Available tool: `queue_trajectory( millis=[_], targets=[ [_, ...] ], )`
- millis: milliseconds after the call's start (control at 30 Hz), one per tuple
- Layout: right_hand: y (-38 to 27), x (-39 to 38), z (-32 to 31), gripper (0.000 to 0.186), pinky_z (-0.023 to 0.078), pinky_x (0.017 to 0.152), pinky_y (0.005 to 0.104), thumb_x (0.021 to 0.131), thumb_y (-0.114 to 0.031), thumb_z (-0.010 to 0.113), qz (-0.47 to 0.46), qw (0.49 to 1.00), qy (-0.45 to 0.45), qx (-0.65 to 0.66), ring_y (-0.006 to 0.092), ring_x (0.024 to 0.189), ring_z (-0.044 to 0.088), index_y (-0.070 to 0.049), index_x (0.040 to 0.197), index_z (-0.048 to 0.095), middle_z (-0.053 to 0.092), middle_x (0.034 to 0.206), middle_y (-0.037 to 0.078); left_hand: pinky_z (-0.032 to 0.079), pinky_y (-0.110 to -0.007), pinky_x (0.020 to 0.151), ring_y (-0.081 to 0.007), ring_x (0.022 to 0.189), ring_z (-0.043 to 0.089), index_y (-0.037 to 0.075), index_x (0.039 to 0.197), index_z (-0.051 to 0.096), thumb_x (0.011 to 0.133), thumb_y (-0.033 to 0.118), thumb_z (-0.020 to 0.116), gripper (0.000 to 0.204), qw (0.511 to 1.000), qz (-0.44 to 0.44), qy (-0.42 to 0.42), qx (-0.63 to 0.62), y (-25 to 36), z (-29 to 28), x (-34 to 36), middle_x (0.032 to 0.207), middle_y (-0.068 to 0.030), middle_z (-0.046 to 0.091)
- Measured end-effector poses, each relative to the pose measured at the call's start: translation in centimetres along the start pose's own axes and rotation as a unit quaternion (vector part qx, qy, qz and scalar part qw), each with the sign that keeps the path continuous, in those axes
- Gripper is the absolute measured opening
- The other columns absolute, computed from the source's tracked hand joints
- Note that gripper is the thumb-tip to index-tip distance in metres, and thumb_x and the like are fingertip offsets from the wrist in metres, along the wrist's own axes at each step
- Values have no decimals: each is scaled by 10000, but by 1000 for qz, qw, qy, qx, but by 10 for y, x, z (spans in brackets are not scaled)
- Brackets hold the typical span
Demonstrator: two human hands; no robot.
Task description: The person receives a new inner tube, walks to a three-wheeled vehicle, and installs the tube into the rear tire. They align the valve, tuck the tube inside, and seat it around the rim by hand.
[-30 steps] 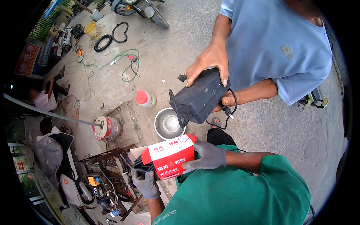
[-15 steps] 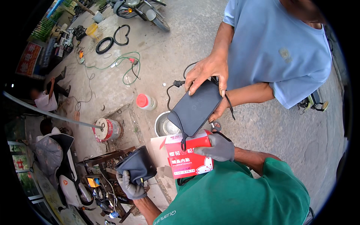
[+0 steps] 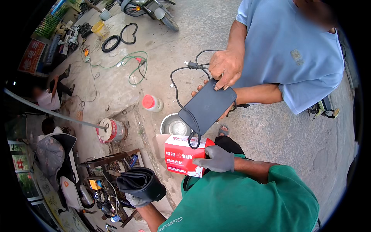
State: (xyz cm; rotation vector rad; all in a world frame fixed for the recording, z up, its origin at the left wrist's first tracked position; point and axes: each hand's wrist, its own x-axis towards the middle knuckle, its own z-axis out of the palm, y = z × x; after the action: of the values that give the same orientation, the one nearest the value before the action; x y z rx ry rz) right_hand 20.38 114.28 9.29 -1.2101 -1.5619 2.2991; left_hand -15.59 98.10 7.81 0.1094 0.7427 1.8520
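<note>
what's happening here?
The person's gloved left hand holds a folded black rubber tube, apart from the red-and-white box in their gloved right hand. The box's flap stands open. Opposite, another person in a light blue shirt holds a flat black block; its cable loops in front of the box.

The folded black tube (image 3: 143, 185) has left the red box (image 3: 178, 159); its folds now face upward, lower left of frame.

left hand (image 3: 136, 200) partly hidden, motorcycle (image 3: 159, 14) cut off
</note>
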Motion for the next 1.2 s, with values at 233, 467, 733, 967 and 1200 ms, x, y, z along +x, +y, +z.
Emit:
queue_trajectory(
  millis=[233,467,733,967,1200],
  targets=[
    [-8,19,27,835,512,740,363,807,-779,682,4,995,-30,-98,211,802,638,29,989,568,657,851,144,487,-302,981,-143,1077,620,-15,1275,605,813,83,836,526,845,23,-7,534,-55,66,12,1169,-51,669],
    [9,32,23,829,484,730,302,802,-732,743,20,1000,6,17,148,873,585,35,1042,540,596,935,78,525,-301,885,-134,972,636,-13,1177,635,730,72,890,522,863,-56,-85,494,-74,86,4,1076,-67,684],
    [45,56,32,734,451,965,297,973,-557,654,-135,973,-52,180,151,1071,580,42,1379,530,638,1172,90,573,-373,953,-254,1059,709,-47,1237,596,726,157,890,624,958,-143,-62,242,-62,92,16,1177,-173,711],
    [7,50,23,909,477,1011,342,856,-617,743,-1,997,26,68,199,1184,598,72,1400,507,626,1305,168,525,-287,926,-141,1050,647,-49,1331,565,928,232,754,526,861,-78,-75,498,-80,80,20,1198,-103,671],
    [9,64,31,553,444,1115,359,1038,-336,593,-109,861,2,496,180,1277,580,-23,1484,494,596,1419,98,510,-360,1024,-214,1134,651,-56,1457,474,1053,306,607,558,872,90,-8,481,-59,89,39,1279,-189,659]
  ],
)
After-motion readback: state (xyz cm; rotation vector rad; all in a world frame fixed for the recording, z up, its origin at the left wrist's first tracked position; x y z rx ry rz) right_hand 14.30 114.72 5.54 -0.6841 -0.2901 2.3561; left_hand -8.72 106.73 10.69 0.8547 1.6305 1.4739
